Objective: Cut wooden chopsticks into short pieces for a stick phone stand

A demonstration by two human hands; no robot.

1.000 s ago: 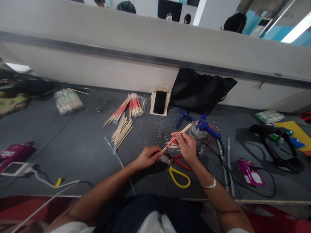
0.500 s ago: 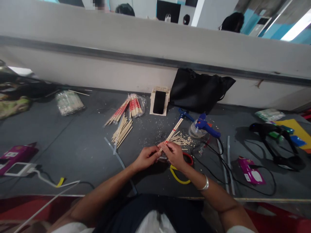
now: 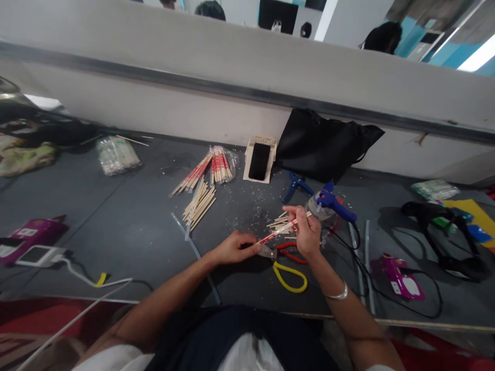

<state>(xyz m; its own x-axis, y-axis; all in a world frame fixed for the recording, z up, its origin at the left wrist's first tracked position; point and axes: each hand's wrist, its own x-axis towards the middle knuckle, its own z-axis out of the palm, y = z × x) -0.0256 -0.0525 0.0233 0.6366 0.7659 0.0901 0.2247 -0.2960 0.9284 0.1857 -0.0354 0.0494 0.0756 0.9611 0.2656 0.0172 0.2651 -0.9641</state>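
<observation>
My right hand (image 3: 305,232) pinches a wooden chopstick with red print (image 3: 279,231) near its far end. My left hand (image 3: 234,248) is closed around the stick's near end, just above the jaws of cutting pliers (image 3: 288,263) with red and yellow handles lying on the dark mat. A small heap of cut stick pieces (image 3: 281,224) lies right behind the stick. A blue glue gun (image 3: 333,204) stands beside my right hand.
Loose chopsticks (image 3: 200,202) and a bagged red-printed bundle (image 3: 219,167) lie at the back left. A phone (image 3: 259,161) leans in a wooden stand by a black bag (image 3: 327,145). Cables (image 3: 358,257), purple packets (image 3: 398,276) and a black tool (image 3: 441,221) crowd the right.
My right hand slid out along the chopstick to the right, and the stick tipped from steeply upright to nearly level. My left hand stayed at its near end.
</observation>
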